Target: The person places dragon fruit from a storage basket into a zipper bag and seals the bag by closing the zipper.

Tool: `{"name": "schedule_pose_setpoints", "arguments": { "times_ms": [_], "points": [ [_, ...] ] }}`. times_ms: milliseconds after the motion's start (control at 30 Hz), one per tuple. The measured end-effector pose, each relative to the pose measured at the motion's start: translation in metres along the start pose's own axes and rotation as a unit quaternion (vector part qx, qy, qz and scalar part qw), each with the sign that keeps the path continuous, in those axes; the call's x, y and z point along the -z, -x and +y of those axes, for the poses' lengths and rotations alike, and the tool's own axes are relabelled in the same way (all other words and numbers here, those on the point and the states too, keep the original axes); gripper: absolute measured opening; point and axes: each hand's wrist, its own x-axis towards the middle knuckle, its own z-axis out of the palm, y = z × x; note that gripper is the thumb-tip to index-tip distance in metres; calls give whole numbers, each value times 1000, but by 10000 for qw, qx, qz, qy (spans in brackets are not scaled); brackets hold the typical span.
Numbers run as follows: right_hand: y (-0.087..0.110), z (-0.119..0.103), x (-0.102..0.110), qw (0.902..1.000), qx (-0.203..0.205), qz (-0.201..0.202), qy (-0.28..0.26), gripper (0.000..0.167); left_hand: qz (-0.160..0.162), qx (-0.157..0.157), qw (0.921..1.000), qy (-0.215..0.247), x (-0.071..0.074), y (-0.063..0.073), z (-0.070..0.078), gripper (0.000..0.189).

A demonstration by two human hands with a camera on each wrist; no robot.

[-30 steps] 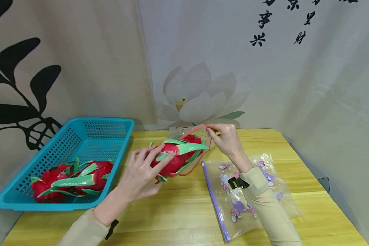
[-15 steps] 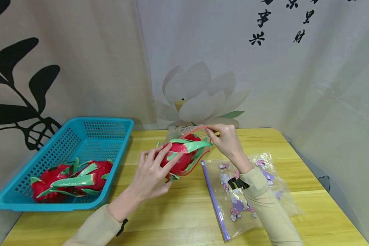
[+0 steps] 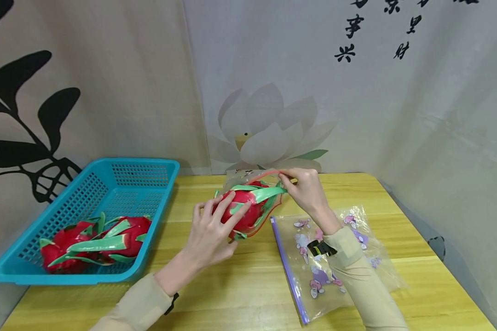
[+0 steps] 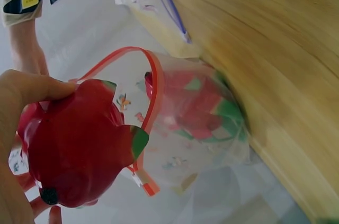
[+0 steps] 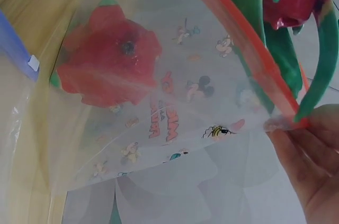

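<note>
My left hand [image 3: 210, 232] grips a red dragon fruit [image 3: 244, 209] with green-tipped scales, its fingers spread over the near side. The fruit is at the mouth of a clear zip bag [image 5: 196, 102] printed with cartoon figures, its long green leaves reaching past the red zip edge [image 4: 154, 83]. With thumb and fingers my right hand [image 3: 308, 193] pinches a corner of that edge and keeps the mouth spread. Through the cloudy plastic another dragon fruit [image 5: 114, 60] shows inside, low in the bag. Part of the held fruit is hidden by my left fingers.
To the left stands a blue plastic basket [image 3: 128, 187] with two dragon fruits [image 3: 97, 243] in its near end. A flat clear bag [image 3: 290, 271] with a purple zip lies on the wooden table [image 3: 240, 294] under my right forearm. A printed cloth hangs behind.
My left hand has moved right and slightly away with the dragon fruit, bringing it into the bag's mouth. The right hand has stayed at the same corner of the zip edge.
</note>
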Motion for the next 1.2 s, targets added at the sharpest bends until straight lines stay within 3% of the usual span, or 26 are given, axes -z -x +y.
{"name": "schedule_pose_setpoints", "arguments": {
  "times_ms": [733, 1200],
  "points": [
    [1, 0, 6, 9999, -101, -79, -10, 11, -12, 153, 9999, -48, 11, 1, -2, 84],
    [0, -6, 1, 9999, -60, -122, 86, 11, 386, -843, 9953, -294, -11, -1, 6, 62]
  ]
}}
